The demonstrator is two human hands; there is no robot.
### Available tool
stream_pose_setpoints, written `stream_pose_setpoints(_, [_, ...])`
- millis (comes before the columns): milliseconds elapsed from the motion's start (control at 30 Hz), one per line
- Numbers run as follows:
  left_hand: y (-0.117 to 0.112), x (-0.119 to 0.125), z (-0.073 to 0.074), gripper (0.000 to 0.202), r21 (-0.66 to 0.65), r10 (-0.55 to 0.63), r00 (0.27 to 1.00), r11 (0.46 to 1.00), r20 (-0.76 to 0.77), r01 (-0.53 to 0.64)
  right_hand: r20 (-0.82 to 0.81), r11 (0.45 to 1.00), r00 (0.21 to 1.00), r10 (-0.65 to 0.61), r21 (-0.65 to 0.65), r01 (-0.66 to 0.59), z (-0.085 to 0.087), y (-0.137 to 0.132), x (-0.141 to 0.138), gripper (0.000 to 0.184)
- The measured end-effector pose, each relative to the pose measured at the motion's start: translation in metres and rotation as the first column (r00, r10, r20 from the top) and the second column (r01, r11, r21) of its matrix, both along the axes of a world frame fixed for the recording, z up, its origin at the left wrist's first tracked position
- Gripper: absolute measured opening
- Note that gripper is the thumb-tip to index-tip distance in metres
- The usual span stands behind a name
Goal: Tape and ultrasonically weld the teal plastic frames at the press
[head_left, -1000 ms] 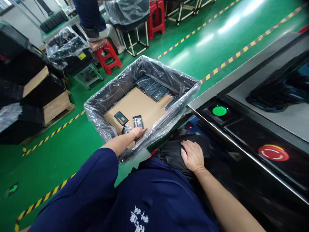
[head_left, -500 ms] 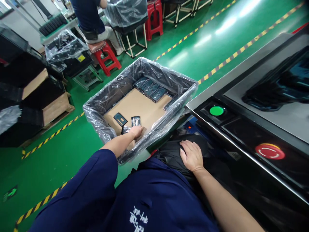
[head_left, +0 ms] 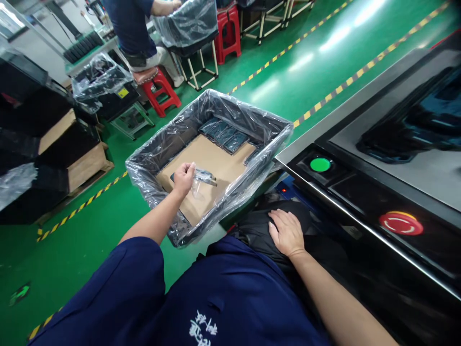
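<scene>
My left hand is closed around the end of dark flat plastic parts, which stick out to the right above the bin floor. A piece of clear plastic film hangs below them. The hand hides part of what it grips. Below is a bin lined with clear plastic, its floor covered by a cardboard sheet. Several dark wrapped flat pieces lie in a row at its far side. My right hand lies flat on my dark trousers, fingers stretched out, holding nothing.
At the right stands a machine with a green button and a red emergency stop button. A seated person works at the far left beside a red stool. Stacked black crates stand at left.
My left hand has risen and moved left from the near part of the bin floor, lifting the dark parts and film off the cardboard. My right hand has stayed put.
</scene>
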State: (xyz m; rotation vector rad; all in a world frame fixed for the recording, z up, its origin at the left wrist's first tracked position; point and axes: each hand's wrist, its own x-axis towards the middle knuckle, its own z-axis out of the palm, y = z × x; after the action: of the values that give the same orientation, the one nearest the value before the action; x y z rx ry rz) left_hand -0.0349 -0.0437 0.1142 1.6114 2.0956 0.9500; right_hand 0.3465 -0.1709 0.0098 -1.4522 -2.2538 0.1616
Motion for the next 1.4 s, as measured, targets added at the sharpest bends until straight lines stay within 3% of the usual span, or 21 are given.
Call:
stream_pose_setpoints(300, [-0.006, 0.023, 0.044, 0.029, 0.210, -0.047, 0.970, 0.978, 0.240, -0.005, -0.030, 0.999, 1.000, -0.008, -0.044, 0.007, 0.000, -0.001, 0.001, 0.032])
stream_pose_setpoints(467, [-0.020, 0.044, 0.065, 0.028, 0.132, -0.265, 0.929, 0.962, 0.260, 0.237, -0.151, 0.981, 0.982, -0.114, -0.173, 0.087, 0.003, 0.002, -0.009, 0.035])
stream_pose_setpoints(567, [-0.034, 0.067, 0.076, 0.028, 0.051, -0.391, 0.890, 0.919, 0.234, 0.390, -0.370, 0.953, 0.911, -0.184, -0.295, 0.073, 0.036, 0.005, -0.035, 0.067])
stream_pose_setpoints(700, [-0.052, 0.112, 0.084, 0.027, 0.000, -0.439, 0.819, 0.881, 0.368, 0.472, -0.642, 0.934, 0.767, 0.022, -0.261, -0.245, 0.104, 0.008, -0.080, 0.122])
stream_pose_setpoints(767, [-0.060, 0.136, 0.083, 0.026, -0.005, -0.399, 0.763, 0.885, 0.509, 0.466, -0.686, 0.914, 0.725, 0.062, -0.253, -0.318, 0.127, 0.008, -0.094, 0.129])
stream_pose_setpoints(833, [-0.066, 0.158, 0.076, 0.024, -0.032, -0.307, 0.681, 0.899, 0.665, 0.437, -0.705, 0.904, 0.709, 0.006, -0.300, -0.305, 0.137, 0.009, -0.097, 0.123])
stream_pose_setpoints(967, [-0.076, 0.186, 0.058, 0.019, -0.161, -0.083, 0.506, 0.893, 0.859, 0.420, -0.732, 0.877, 0.666, -0.144, -0.406, -0.258, 0.129, 0.013, -0.080, 0.099])
stream_pose_setpoints(1033, [-0.078, 0.192, 0.052, 0.016, -0.183, -0.074, 0.492, 0.872, 0.867, 0.454, -0.708, 0.855, 0.674, -0.213, -0.469, -0.223, 0.120, 0.015, -0.069, 0.075])
stream_pose_setpoints(1133, [-0.068, 0.193, 0.049, 0.013, -0.105, -0.280, 0.622, 0.855, 0.731, 0.509, -0.571, 0.798, 0.738, -0.360, -0.598, -0.074, 0.103, 0.020, -0.056, 0.032])
stream_pose_setpoints(1200, [-0.047, 0.189, 0.045, 0.014, -0.028, -0.409, 0.728, 0.862, 0.550, 0.505, -0.452, 0.806, 0.803, -0.390, -0.588, 0.061, 0.087, 0.024, -0.049, 0.024])
stream_pose_setpoints(1267, [-0.014, 0.182, 0.035, 0.015, -0.053, -0.364, 0.836, 0.906, 0.410, 0.421, -0.333, 0.871, 0.883, -0.332, -0.468, 0.150, 0.069, 0.028, -0.044, 0.025])
stream_pose_setpoints(1300, [0.006, 0.179, 0.028, 0.016, -0.122, -0.271, 0.889, 0.934, 0.368, 0.336, -0.282, 0.898, 0.914, -0.292, -0.409, 0.161, 0.059, 0.030, -0.041, 0.024])
stream_pose_setpoints(1333, [0.026, 0.174, 0.019, 0.017, -0.237, -0.169, 0.933, 0.939, 0.317, 0.251, -0.233, 0.918, 0.939, -0.252, -0.365, 0.156, 0.051, 0.032, -0.040, 0.022])
stream_pose_setpoints(1400, [0.065, 0.166, -0.001, 0.017, -0.343, -0.084, 0.962, 0.923, 0.261, 0.173, -0.140, 0.935, 0.972, -0.189, -0.327, 0.135, 0.037, 0.034, -0.038, 0.017])
